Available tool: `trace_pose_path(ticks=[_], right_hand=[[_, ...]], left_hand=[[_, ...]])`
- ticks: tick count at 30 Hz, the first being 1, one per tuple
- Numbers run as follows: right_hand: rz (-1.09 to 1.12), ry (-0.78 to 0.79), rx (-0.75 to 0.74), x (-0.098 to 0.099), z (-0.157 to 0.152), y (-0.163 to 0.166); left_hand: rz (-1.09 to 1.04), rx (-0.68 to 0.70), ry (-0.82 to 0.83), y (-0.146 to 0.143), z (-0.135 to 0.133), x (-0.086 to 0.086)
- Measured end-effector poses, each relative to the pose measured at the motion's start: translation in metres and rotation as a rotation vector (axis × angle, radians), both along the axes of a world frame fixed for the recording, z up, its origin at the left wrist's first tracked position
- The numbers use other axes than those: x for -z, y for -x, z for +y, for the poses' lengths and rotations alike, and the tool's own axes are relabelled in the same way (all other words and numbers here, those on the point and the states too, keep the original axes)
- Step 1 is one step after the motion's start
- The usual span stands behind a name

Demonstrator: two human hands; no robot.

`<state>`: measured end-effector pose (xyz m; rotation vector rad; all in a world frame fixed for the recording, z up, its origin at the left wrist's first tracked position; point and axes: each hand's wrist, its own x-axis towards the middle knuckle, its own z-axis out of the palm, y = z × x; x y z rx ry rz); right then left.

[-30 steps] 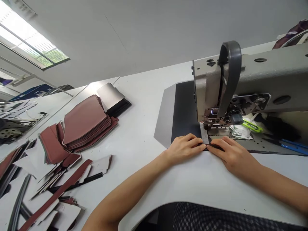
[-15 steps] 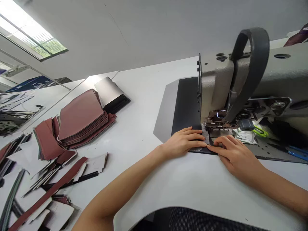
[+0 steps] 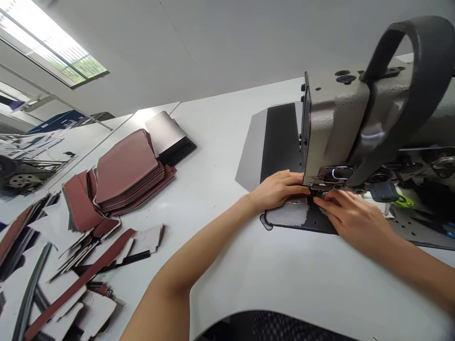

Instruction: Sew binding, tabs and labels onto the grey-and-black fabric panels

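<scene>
A flat black-and-grey panel (image 3: 280, 139) lies at the left of a sewing machine (image 3: 329, 123), its near edge reaching the needle area. My left hand (image 3: 279, 190) rests flat on the near part of this panel, fingers stretched towards the presser foot. At the other side of the needle is my right hand (image 3: 350, 213), index finger extended and the other fingers loosely bent, fingertips down close to the foot. The panel's edge between the hands is mostly hidden by fingers and machine head. Below the left hand a worn metal plate (image 3: 289, 215) shows.
Stacked maroon pieces (image 3: 128, 163) and a grey-and-black stack (image 3: 165, 135) lie on the white table (image 3: 213, 255) to the left. Loose strips and offcuts (image 3: 88, 308) are heaped at the lower left. Yellow-green-handled snips (image 3: 404, 201) lie behind the right hand.
The panel and my left hand have moved away from me, uncovering the worn plate. The grey woven strip between my hands has gone from sight. The view has come closer to the machine.
</scene>
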<state>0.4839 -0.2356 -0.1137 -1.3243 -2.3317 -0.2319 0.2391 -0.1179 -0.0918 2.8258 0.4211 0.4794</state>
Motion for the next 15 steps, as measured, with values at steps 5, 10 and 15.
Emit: trace_pose_path(ticks=[5, 10, 15], right_hand=[[0.049, 0.007, -0.029, 0.0021, -0.001, -0.0037], [0.051, 0.07, 0.002, -0.0002, -0.0021, -0.0024], [0.071, 0.046, 0.0, -0.0003, -0.0027, -0.0015]], left_hand=[[0.015, -0.012, 0.012, -0.0001, 0.001, 0.0002], [0.015, -0.026, 0.023, 0.0016, -0.0001, 0.0026], [0.019, -0.013, 0.051, 0.0036, -0.0004, 0.0047]])
